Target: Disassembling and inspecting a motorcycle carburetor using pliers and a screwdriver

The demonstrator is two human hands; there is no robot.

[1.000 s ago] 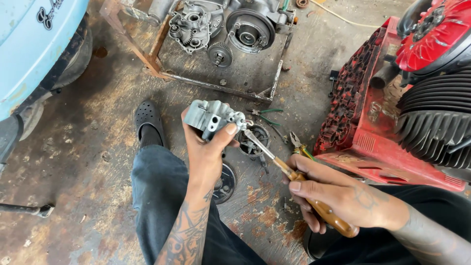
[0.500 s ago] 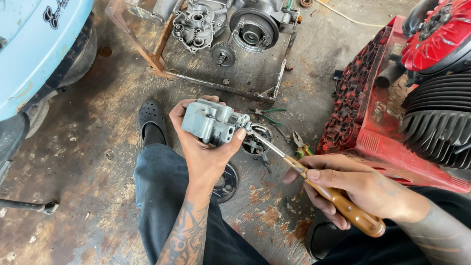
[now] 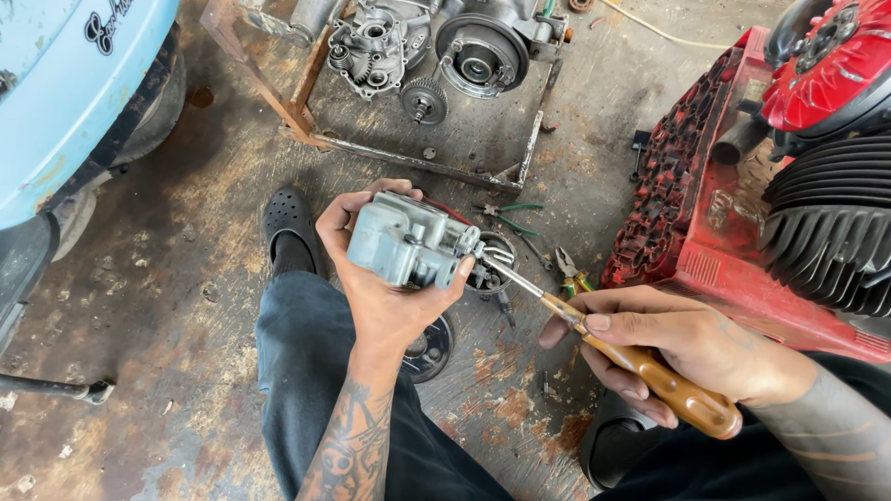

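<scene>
- carburetor body: cast metal, dull matt grey, slightly grimy
- screwdriver: glossy varnished wooden handle, thin bare steel shaft
- floor: rough concrete, stained, rusty-brown patches
- engine casing: bare cast metal, matt, oily
- frame under it: rusted steel
- red engine cover: glossy painted, black fins matt
- blue body panel: smooth glossy paint
- trousers: dark matt cloth

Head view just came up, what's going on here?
A person sits on a stained concrete floor. The left hand holds up a small grey metal carburetor-like part. The right hand grips a wooden-handled screwdriver, its tip against the part's side. An engine casing and a red machine sit nearby.
</scene>
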